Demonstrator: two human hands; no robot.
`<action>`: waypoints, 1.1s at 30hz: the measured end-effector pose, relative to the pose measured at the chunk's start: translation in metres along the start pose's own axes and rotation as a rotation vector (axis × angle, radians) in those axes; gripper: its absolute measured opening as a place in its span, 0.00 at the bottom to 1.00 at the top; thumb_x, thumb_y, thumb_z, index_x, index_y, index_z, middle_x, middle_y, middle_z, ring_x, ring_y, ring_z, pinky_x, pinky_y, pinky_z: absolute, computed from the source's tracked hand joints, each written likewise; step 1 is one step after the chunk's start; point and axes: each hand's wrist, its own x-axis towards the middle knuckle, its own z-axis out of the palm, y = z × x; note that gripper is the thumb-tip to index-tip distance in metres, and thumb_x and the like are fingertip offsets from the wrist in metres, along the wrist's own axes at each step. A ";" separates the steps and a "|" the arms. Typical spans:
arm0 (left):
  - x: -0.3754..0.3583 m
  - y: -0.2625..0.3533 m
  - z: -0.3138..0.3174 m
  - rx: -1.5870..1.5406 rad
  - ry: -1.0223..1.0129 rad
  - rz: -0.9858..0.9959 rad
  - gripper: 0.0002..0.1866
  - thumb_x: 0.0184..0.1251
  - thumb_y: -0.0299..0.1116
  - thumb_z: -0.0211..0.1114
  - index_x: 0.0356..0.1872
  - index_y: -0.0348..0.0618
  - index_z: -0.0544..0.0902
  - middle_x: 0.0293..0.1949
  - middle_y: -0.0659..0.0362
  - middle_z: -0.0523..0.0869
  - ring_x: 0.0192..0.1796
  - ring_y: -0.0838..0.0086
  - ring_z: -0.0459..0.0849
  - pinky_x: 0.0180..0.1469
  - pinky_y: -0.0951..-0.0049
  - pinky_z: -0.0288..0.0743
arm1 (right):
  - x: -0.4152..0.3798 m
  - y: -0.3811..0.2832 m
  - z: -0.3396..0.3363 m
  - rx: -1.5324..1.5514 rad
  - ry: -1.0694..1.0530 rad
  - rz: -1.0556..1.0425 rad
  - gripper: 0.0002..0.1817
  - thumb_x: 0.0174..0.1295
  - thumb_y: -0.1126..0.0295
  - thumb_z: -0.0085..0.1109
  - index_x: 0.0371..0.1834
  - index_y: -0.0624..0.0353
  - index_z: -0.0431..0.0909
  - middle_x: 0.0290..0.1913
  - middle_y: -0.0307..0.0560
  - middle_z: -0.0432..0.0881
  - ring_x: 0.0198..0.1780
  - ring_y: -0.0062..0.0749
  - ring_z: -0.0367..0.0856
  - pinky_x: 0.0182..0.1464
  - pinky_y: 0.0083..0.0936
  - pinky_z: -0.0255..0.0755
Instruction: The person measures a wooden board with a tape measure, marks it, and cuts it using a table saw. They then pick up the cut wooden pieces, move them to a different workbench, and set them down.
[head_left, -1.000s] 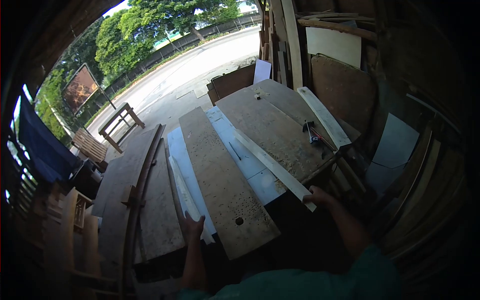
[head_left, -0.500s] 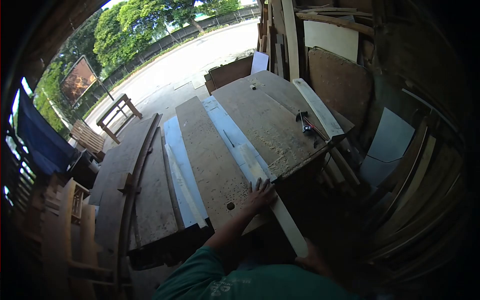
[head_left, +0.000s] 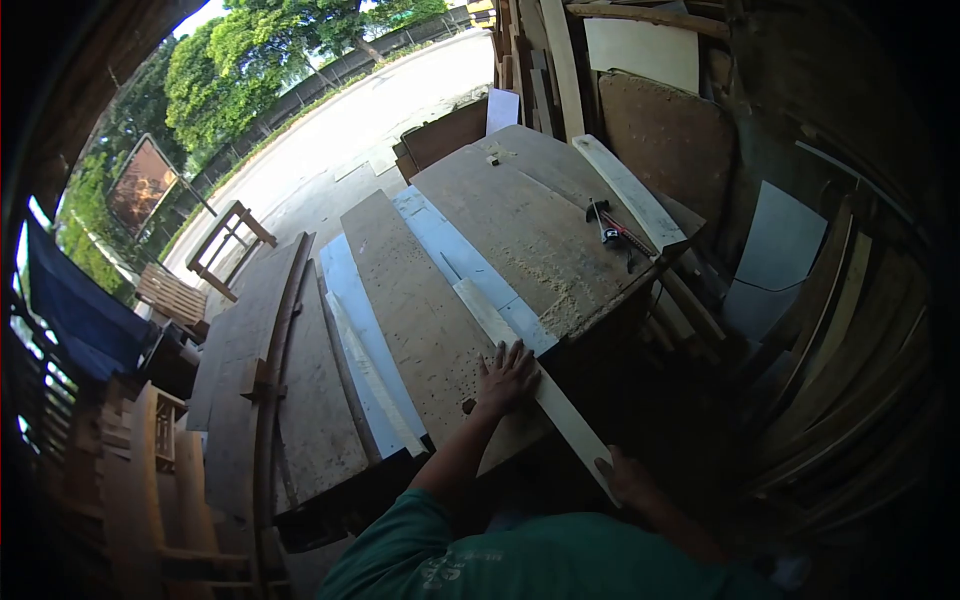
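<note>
A long, pale wooden board [head_left: 572, 425] lies aslant over the near edge of the workbench [head_left: 420, 310], its far part on the bench and its near end sticking out toward me. My left hand [head_left: 508, 380] is flat with fingers spread, at the board's left edge where it crosses the bench edge. Around the near end, my right hand [head_left: 630, 480] is closed, thumb on top; its lower fingers are hidden in shadow. Beneath the board's far part runs a light blue strip [head_left: 440, 225] set between the brown bench planks. A thin dark pointed tool lies near the board's far tip.
A hammer [head_left: 598, 210] and a tape measure [head_left: 609, 236] lie at the bench's right, near another pale board [head_left: 630, 190]. Sawdust covers part of the top. A narrow pale strip [head_left: 370, 370] lies at left. Stacked timber [head_left: 840, 340] leans on the right.
The pale board has shifted left, its far end now over the brown plank's edge. My left hand has slid to the board's left side. More of my right hand shows.
</note>
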 end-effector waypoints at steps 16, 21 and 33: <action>0.027 -0.030 -0.001 -0.023 -0.019 -0.003 0.34 0.75 0.61 0.41 0.77 0.60 0.58 0.81 0.62 0.47 0.82 0.58 0.36 0.74 0.32 0.22 | 0.040 -0.008 0.014 -0.016 0.080 -0.092 0.28 0.75 0.46 0.37 0.56 0.62 0.67 0.42 0.69 0.84 0.46 0.67 0.82 0.50 0.56 0.74; 0.036 -0.041 -0.001 -0.028 -0.017 0.004 0.34 0.75 0.61 0.41 0.78 0.60 0.58 0.81 0.62 0.47 0.82 0.58 0.37 0.74 0.33 0.22 | 0.052 -0.012 0.016 -0.036 0.087 -0.090 0.28 0.75 0.45 0.36 0.57 0.61 0.67 0.43 0.68 0.84 0.47 0.66 0.82 0.51 0.56 0.75; 0.051 -0.058 -0.013 -0.085 -0.055 0.007 0.36 0.75 0.61 0.44 0.78 0.59 0.55 0.81 0.60 0.45 0.82 0.56 0.36 0.74 0.32 0.24 | 0.071 -0.026 0.017 -0.010 0.117 -0.123 0.29 0.75 0.45 0.37 0.57 0.63 0.66 0.41 0.70 0.83 0.46 0.66 0.82 0.50 0.56 0.75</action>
